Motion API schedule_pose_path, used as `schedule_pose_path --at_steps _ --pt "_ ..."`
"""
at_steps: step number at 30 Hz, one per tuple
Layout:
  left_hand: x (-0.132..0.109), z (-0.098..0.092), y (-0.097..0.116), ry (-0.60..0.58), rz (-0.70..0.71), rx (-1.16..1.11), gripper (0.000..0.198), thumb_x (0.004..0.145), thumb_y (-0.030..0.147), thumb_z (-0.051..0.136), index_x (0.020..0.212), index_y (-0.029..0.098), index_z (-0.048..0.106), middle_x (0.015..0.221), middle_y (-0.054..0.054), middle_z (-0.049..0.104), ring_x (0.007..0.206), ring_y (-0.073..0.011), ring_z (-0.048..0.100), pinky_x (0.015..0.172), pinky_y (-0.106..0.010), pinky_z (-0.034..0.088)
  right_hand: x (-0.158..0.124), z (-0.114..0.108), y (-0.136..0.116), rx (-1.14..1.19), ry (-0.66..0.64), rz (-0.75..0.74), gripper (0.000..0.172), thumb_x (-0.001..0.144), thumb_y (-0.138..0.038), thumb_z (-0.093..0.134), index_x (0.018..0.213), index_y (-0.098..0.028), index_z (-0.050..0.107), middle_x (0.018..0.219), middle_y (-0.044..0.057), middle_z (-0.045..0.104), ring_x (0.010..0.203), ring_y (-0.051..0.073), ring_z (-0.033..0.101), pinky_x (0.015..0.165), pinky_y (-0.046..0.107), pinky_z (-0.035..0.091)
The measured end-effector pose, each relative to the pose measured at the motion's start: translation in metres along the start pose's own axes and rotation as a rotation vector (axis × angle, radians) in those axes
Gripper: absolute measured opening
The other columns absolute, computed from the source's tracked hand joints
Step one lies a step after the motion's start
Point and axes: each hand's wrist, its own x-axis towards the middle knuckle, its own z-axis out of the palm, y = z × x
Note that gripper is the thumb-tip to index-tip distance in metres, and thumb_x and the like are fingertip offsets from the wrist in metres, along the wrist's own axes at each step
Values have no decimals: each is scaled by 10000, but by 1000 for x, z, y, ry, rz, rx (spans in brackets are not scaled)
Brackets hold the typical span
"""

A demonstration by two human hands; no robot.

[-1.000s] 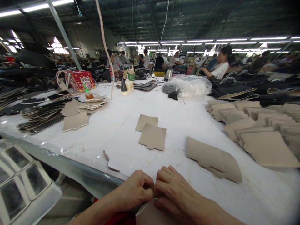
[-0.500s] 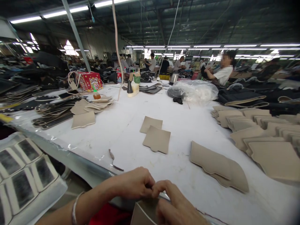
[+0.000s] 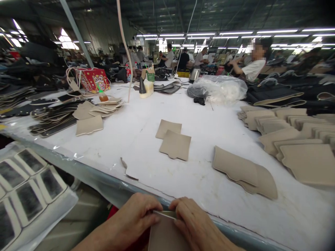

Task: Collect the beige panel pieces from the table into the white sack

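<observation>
At the table's near edge I hold a beige leather piece (image 3: 165,232) with a pale cut edge along its top. My left hand (image 3: 140,212) pinches its upper left corner between thumb and fingers. My right hand (image 3: 192,221) grips the upper right side, fingers curled over the edge. The lower part of the piece drops out of the picture. Beyond my hands, two squarish beige leather pieces (image 3: 176,144) overlap on the white tabletop (image 3: 125,129). To the right lie two longer beige pieces (image 3: 235,165), one partly over the other.
Rows of stacked beige pieces (image 3: 306,162) fill the right side. Dark panels (image 3: 57,116) and a small glue bottle (image 3: 103,96) are at left. A plastic bag (image 3: 220,89) and a red box (image 3: 92,80) stand farther back. A co-worker (image 3: 252,62) sits at far right.
My hands were close together over the piece; now they have moved apart to its two upper corners, and its face shows more. The view has tilted slightly downward.
</observation>
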Motion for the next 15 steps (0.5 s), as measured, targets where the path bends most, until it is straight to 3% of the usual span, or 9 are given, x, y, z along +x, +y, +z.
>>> schedule_pose_path --at_steps 7,15 --pt "1 4 -3 19 61 12 194 861 187 508 792 192 690 779 33 640 780 -106 580 695 -186 356 -3 0 -2 -35 -124 75 188 908 -28 454 894 -216 445 910 33 569 824 204 562 702 303 481" --pt "5 10 -5 20 149 7 211 849 125 548 904 240 717 895 27 661 904 -124 576 805 -199 379 -2 4 -3 -94 -92 18 249 871 0 530 860 -220 413 880 14 552 786 187 553 671 275 456"
